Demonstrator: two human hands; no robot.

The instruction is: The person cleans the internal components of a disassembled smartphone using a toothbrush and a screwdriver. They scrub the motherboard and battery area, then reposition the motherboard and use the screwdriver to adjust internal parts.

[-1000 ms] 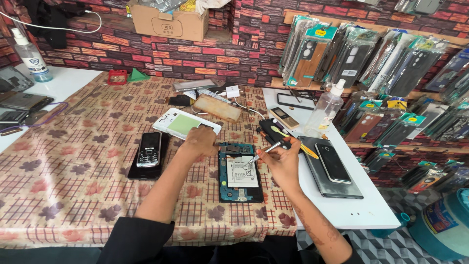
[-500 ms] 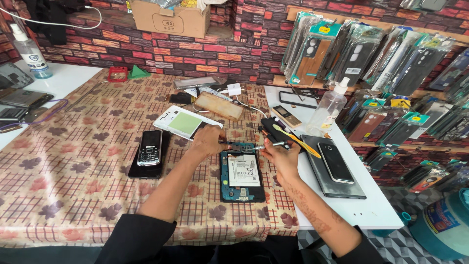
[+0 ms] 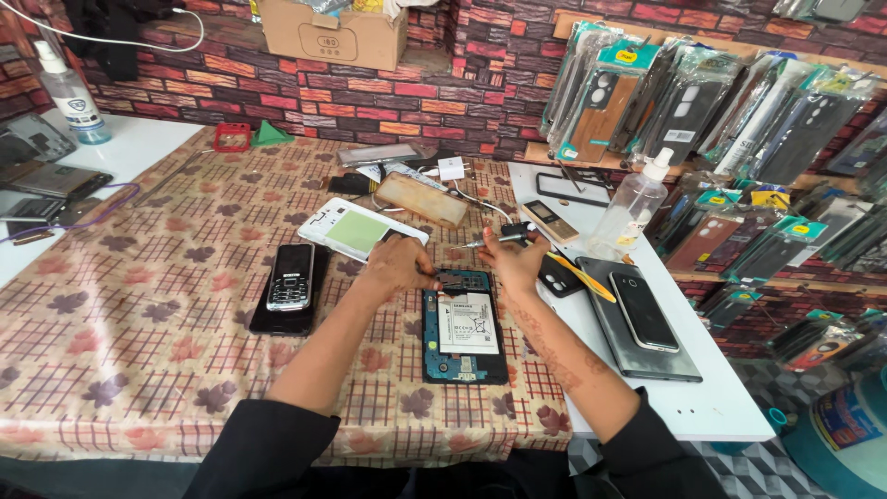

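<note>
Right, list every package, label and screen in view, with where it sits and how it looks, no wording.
Cardboard box: brown, on the brick ledge, top centre.
Phone-case packets: clear hanging sleeves, right wall, yellow and teal tabs.
Battery label: white rectangle in the opened phone, below both hands.
Keypad phone: small dark screen, left of the left hand.
Smartphone: black screen, right of the right hand.

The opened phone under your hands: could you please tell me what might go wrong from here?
The screwdriver in the right hand points over the opened phone; a slip might scratch its exposed board or battery. The left hand pinches at its top edge, where tiny parts could get lost on the patterned tablecloth.
</note>
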